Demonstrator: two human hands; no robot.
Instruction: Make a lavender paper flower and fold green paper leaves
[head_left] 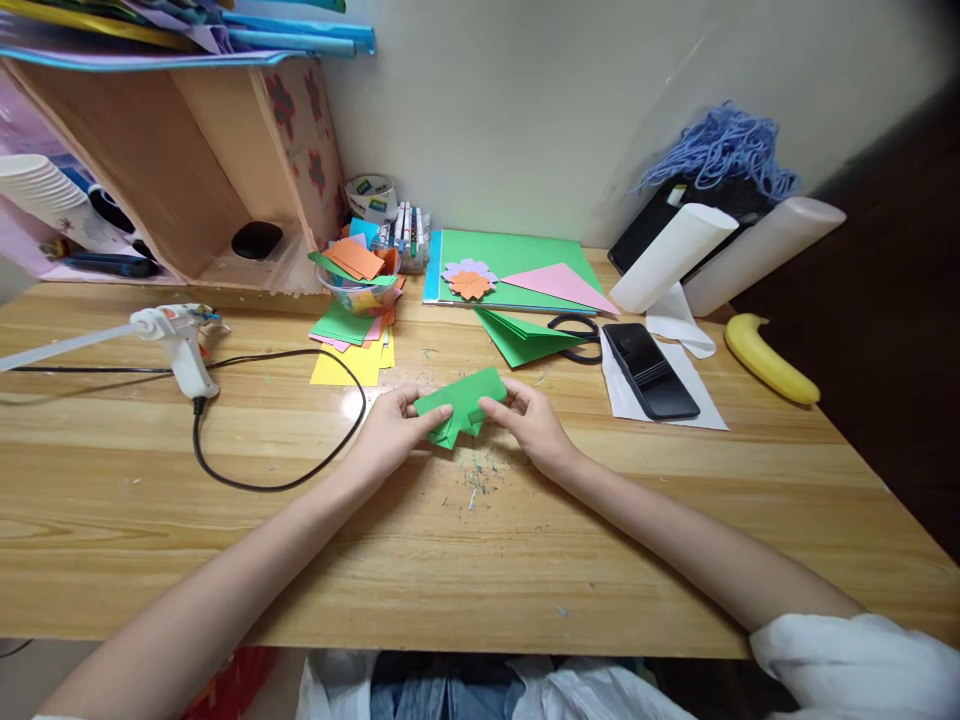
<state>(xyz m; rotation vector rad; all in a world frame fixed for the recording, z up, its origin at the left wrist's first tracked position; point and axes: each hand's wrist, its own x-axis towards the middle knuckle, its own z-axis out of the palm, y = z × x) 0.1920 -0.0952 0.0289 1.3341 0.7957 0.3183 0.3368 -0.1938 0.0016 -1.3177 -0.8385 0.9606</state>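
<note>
Between my two hands is a folded piece of green paper with pointed, layered edges along its lower side. My left hand pinches its left end, thumb on top. The right end is gripped by my right hand, thumb in front and fingers behind. The paper is held above the wooden table, over small scattered scraps. Beyond my hands lies another folded green paper, touching black-handled scissors whose blades I cannot see.
A white glue gun with a looping black cable stands left. Behind are a tub of paper scraps, a green sheet bearing paper flowers, and a pink triangle. A phone and banana lie right.
</note>
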